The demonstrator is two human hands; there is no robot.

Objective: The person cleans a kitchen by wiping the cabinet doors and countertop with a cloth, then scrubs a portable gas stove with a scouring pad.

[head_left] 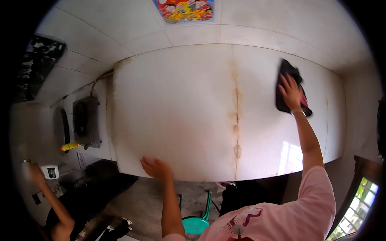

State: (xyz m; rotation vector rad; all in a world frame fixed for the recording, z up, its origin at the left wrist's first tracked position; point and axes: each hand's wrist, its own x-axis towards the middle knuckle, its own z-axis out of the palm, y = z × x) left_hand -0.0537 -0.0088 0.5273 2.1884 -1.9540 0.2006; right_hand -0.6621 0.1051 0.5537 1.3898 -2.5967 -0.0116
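Note:
My right hand (pixel 292 93) presses flat on a dark cloth (pixel 282 105), fingers spread. The cloth has a reddish patch and lies bunched on the right part of a white countertop (pixel 177 96). It looks slightly blurred. Near the front edge, on the left part of the countertop, rests my left hand (pixel 157 168), open with nothing in it. A brown-stained seam (pixel 236 116) runs across the surface between my two hands.
At the left stand a dark gas stove (pixel 86 120) and a yellow bottle (pixel 70 146). Another person's hand (pixel 36 174) is beside a white box (pixel 50 172). Below the front edge is a green stool (pixel 195 225). A colourful poster (pixel 185 10) hangs on the tiled wall.

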